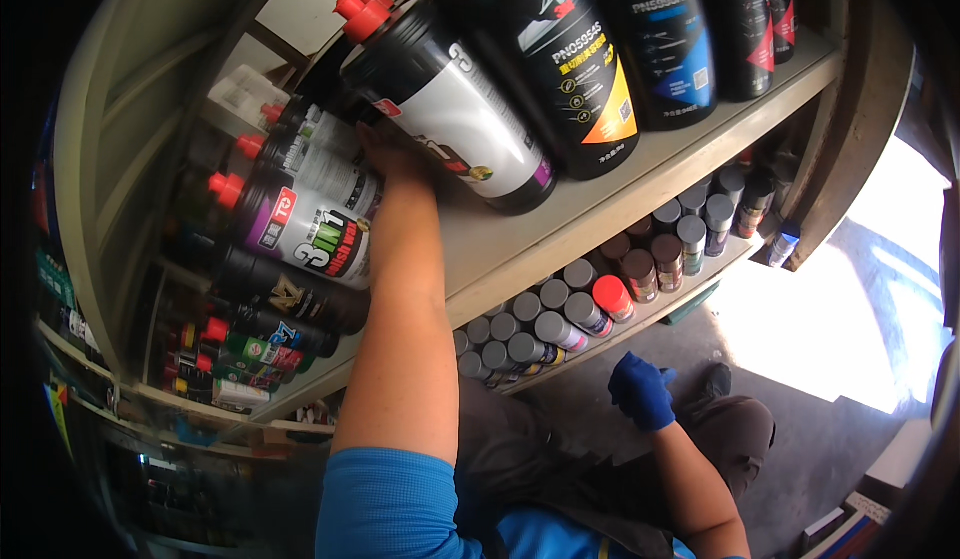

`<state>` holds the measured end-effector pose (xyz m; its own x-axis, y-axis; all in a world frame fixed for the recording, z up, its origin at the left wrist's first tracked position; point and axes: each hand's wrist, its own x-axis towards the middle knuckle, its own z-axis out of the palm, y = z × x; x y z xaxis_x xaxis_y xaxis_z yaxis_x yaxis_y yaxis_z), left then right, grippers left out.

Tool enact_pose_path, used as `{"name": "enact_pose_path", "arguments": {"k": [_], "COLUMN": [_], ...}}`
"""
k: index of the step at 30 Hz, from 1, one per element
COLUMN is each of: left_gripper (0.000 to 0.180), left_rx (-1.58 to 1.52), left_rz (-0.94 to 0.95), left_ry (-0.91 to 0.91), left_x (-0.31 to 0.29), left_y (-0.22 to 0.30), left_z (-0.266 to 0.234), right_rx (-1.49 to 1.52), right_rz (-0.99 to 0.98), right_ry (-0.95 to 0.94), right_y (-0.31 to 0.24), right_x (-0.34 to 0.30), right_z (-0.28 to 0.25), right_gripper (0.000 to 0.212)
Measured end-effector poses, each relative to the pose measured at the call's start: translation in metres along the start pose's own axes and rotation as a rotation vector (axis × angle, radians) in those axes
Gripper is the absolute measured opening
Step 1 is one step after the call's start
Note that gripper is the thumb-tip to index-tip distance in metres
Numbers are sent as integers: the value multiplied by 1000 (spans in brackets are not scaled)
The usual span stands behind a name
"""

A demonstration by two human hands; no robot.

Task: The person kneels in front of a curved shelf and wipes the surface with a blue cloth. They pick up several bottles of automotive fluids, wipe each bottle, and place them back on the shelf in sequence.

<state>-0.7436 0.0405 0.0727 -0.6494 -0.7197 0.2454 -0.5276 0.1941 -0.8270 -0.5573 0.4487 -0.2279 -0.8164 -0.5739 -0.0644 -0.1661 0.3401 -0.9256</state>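
Observation:
My left hand (pixel 392 157), ungloved, reaches deep into the upper shelf between polish bottles. Its fingers are mostly in shadow, so their grip is hidden. Right beside it leans a large white-and-black bottle with a red cap (pixel 455 109). On the other side stands a white polish bottle with a purple band and red cap (pixel 315 229), close to my forearm. My right hand (pixel 642 391), in a blue glove, is held low above the floor near my knee. Its fingers are curled closed; anything inside them is hidden.
More black bottles (pixel 575 79) line the upper shelf (pixel 600 209) to the right. Below, a lower shelf holds rows of spray cans with grey caps (pixel 535 349) and one red-capped can (pixel 613 299). Smaller bottles (pixel 260 349) crowd the left. Bright sunlight falls on the floor (pixel 800 319).

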Motion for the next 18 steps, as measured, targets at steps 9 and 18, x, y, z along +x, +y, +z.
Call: {"name": "enact_pose_path", "arguments": {"k": [9, 18], "left_gripper": [66, 66], "left_rx": [-9, 131], "left_rz": [-8, -171], "left_ry": [-103, -210], "left_x": [-7, 0], "left_y": [2, 15], "left_z": [5, 18], "right_rx": [-463, -117], "right_rz": [-147, -260], "right_ry": [-147, 28], "right_y": [-23, -10], "right_x": [-4, -2], "right_z": [-17, -1], "right_gripper": [19, 15]}}
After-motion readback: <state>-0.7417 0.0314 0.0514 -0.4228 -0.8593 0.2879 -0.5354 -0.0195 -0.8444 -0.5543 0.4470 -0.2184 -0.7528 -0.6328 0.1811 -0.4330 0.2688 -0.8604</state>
